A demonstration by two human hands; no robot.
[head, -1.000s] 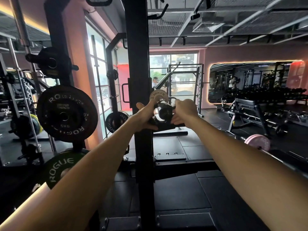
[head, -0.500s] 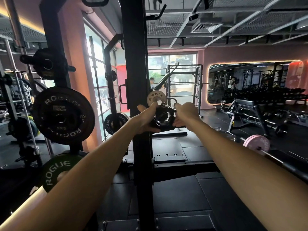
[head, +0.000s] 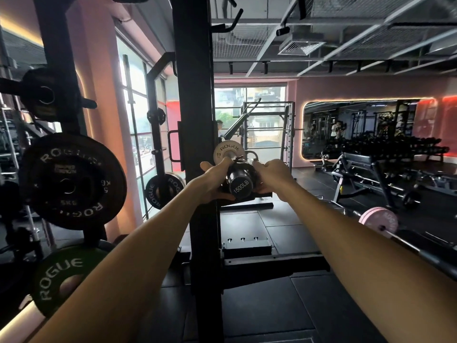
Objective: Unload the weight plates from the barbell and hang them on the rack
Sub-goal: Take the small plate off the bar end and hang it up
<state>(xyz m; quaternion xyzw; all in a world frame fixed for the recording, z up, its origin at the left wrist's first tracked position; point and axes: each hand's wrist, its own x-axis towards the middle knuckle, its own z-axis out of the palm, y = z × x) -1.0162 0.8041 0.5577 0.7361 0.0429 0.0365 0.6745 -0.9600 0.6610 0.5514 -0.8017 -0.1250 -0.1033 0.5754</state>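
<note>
Both hands (head: 243, 180) grip what looks like a collar on the barbell sleeve (head: 241, 185).

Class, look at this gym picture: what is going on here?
A person stands at the end of a barbell sleeve, whose end cap reads 1500LB. The left hand and right hand reach around a collar on it. Behind the collar a small white plate is on the sleeve. Black plates and a green plate hang on the rack at left.

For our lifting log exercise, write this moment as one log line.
left hand: grips collar | right hand: grips collar | barbell end: faces camera | small white plate: still loaded
</note>
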